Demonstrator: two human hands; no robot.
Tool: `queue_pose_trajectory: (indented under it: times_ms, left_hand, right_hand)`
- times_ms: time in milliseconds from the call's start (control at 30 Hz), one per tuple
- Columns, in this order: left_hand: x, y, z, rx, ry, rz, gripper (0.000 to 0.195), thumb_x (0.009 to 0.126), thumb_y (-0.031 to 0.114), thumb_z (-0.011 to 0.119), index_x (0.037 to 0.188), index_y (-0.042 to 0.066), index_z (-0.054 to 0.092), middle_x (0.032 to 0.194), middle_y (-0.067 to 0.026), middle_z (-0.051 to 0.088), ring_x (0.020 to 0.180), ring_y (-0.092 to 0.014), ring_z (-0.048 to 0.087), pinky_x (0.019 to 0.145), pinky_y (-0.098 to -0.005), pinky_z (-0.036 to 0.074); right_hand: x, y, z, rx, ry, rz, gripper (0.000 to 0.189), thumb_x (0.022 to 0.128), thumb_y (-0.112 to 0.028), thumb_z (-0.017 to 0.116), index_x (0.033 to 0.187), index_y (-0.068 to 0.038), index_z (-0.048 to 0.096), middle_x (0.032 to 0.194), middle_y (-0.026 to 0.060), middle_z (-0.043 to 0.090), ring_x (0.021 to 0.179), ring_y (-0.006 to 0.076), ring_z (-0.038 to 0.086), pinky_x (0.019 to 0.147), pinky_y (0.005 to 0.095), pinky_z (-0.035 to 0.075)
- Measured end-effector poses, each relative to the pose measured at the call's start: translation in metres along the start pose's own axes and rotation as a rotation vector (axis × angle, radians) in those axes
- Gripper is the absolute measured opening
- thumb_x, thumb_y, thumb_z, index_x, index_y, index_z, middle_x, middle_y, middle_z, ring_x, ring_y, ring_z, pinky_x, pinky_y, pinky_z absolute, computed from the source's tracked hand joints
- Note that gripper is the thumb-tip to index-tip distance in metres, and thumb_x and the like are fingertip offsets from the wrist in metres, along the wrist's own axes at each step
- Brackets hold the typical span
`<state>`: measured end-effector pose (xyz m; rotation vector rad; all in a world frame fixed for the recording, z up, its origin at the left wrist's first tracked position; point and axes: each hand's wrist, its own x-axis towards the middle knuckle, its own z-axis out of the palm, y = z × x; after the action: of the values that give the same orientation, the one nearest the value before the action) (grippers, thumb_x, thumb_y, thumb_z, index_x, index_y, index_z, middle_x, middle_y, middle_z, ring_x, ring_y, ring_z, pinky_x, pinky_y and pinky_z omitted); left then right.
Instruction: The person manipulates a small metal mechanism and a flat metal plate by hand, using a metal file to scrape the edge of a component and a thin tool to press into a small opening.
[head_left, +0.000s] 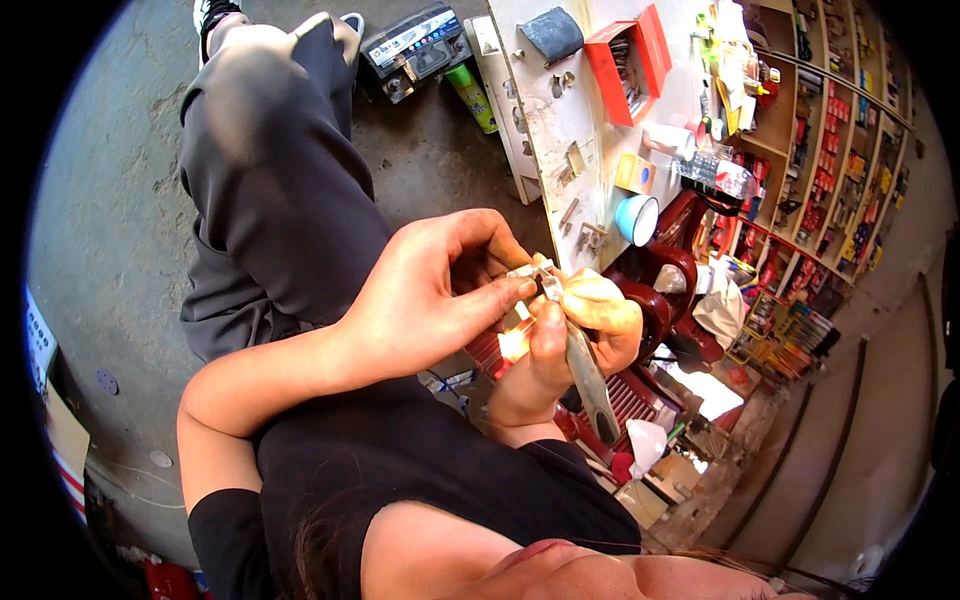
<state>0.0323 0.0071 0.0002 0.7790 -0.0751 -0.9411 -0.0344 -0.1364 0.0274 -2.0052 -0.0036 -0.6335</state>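
Observation:
My left hand (427, 300) comes in from the left with its fingers curled, pinching a small whitish metal piece (531, 268) between thumb and fingers. My right hand (592, 319) meets it at the same spot, gripping a grey hand tool (592, 386) with a long, flat handle. The tool's upper end is close to the metal piece; whether they touch is hard to tell. Fingers hide part of both. Bright light falls on the right fingers. Both hands are raised in front of my chest, just off the table corner.
On the white table (551, 135) are an open red box (611, 71), a blue cup (634, 221) and several small metal parts (592, 236). A car battery (416, 52) and green spray can (472, 97) stand beyond my knee. Dark red chairs (660, 262) and stocked shelves (832, 142) are to the right.

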Motion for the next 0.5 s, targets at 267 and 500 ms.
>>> queue_pose_trajectory:
  times_ms: [267,500]
  left_hand:
    - [0.0007,0.0009,0.0035,-0.083,-0.015,0.000,0.012,0.088,0.006,0.061,0.095,-0.003,0.055,0.076,-0.0036,0.061,0.063,-0.007,0.058,0.058,-0.0200,0.048]
    - [0.0004,0.0012,0.0025,-0.080,-0.008,0.003,0.011,0.088,0.006,0.060,0.093,-0.003,0.056,0.074,-0.0034,0.060,0.061,-0.007,0.057,0.057,-0.0201,0.047]
  right_hand:
    - [-0.0010,-0.0011,0.0026,0.131,0.063,0.019,0.017,0.075,-0.002,0.064,0.087,-0.002,0.051,0.070,0.0092,0.056,0.056,0.0152,0.055,0.068,0.0375,0.056]
    - [0.0011,-0.0026,0.0032,0.107,0.022,0.005,0.015,0.074,-0.002,0.066,0.084,-0.003,0.054,0.070,0.0092,0.056,0.055,0.0143,0.053,0.068,0.0388,0.056]
